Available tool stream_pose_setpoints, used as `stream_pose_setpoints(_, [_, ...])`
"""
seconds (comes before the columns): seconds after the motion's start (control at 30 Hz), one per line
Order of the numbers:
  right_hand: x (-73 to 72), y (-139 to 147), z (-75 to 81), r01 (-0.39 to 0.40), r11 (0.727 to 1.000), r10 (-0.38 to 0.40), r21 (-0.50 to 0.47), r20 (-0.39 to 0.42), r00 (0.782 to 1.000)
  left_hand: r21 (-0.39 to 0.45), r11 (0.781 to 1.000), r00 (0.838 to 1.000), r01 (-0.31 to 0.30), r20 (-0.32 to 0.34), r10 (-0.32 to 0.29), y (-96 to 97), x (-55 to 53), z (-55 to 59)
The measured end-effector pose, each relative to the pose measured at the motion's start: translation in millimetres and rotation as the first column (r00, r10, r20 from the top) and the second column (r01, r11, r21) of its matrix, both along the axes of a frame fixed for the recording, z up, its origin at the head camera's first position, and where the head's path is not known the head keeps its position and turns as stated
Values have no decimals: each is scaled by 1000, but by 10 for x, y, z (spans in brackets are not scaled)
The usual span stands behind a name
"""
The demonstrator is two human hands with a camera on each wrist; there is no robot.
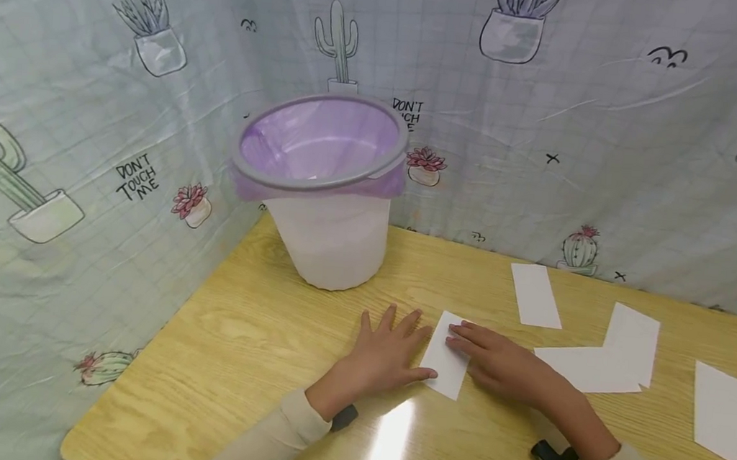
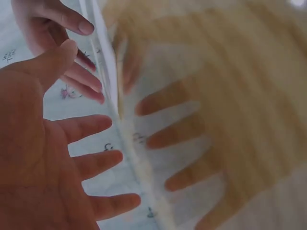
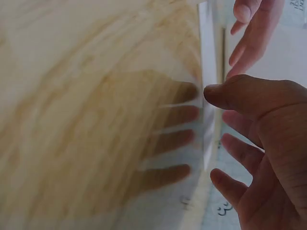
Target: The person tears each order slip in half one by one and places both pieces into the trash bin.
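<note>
A small white piece of paper (image 1: 447, 373) lies flat on the wooden table in front of the person. The left hand (image 1: 379, 357) is spread beside it, palm down, with its thumb touching the paper's lower left edge. From the right, the fingers of the right hand (image 1: 506, 362) lie extended across the paper's upper part and cover some of it. In the left wrist view the left hand (image 2: 48, 148) has its fingers apart. The right wrist view has the paper (image 3: 208, 62) edge-on near the thumb of the right hand (image 3: 268, 124).
A white bin (image 1: 342, 239) with a purple liner stands at the back left. Other white paper pieces lie to the right: a strip (image 1: 535, 297), an L-shaped white paper area (image 1: 632, 345) and a piece (image 1: 727, 417) near the right edge. Patterned cloth (image 1: 462, 194) hangs behind the table (image 1: 235, 349).
</note>
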State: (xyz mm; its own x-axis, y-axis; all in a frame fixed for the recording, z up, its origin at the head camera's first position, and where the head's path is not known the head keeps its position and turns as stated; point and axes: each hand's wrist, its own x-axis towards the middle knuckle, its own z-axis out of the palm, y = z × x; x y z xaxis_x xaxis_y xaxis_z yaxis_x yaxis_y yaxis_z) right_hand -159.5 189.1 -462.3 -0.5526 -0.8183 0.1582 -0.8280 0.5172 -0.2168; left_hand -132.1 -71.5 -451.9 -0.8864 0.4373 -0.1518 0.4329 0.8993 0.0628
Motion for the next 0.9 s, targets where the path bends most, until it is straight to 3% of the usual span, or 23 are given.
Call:
stream_pose_setpoints(0.17, [-15, -45, -42, -1, 999, -2, 52, 55, 998, 25, 999, 999, 23, 30, -24, 54, 15, -52])
stream_pose_setpoints(0.33, [-6, -45, -5, 24, 998, -27, 50, 62, 998, 60, 998, 998, 16, 65, -20, 84, -12, -48])
stream_pose_setpoints(0.43, [3, -50, 32, 54, 997, -55, 51, 17, 998, 65, 998, 998, 2, 66, -6, 65, -93, -27])
stream_pose_setpoints(0.63, [130, -76, 153, 146, 987, -146, 71, -6, 989, 79, 997, 999, -24, -35, 27, -9, -349, 53])
stream_pose_setpoints(0.77, [206, -73, 170, 153, 985, -153, 73, -9, 988, 39, 998, 997, 45, -66, -43, -32, -393, 77])
stream_pose_setpoints(0.9, [222, 3, 178, 176, 982, -175, 66, -17, 984, 70, 981, 979, 183, -105, -175, -35, -331, 97])
